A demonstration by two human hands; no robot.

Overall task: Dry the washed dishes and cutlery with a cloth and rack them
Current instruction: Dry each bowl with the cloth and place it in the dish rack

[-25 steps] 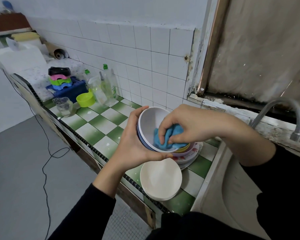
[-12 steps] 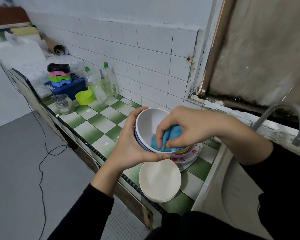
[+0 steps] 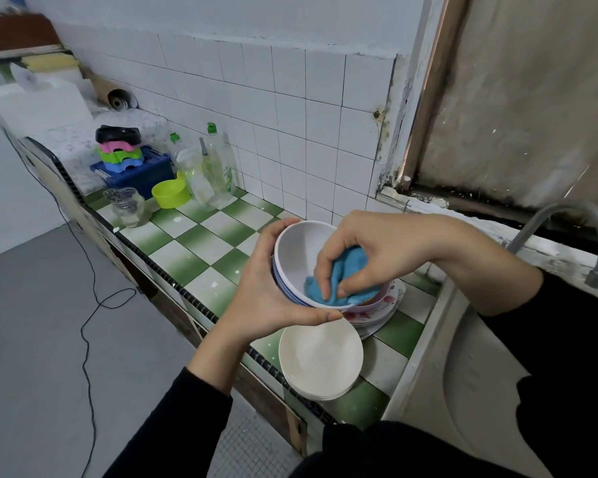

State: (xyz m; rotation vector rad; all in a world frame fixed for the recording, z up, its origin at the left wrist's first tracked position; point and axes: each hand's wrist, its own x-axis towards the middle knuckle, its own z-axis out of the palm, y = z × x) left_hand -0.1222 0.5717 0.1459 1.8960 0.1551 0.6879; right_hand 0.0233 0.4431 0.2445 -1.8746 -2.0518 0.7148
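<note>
— Where's the white bowl [image 3: 299,251]?
— Above the checked counter [image 3: 201,246], tipped, with its mouth facing right. The left hand [image 3: 265,300] curls round its back and rim.
— Anything in it?
— A bunched blue cloth [image 3: 353,270], pinched by the right hand [image 3: 370,246] against the inner wall. Stacked white plates [image 3: 320,360] lie nearer.

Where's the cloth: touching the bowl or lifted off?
Touching. The head view shows the right hand pressing the cloth onto the inside of the bowl, with no gap.
</note>
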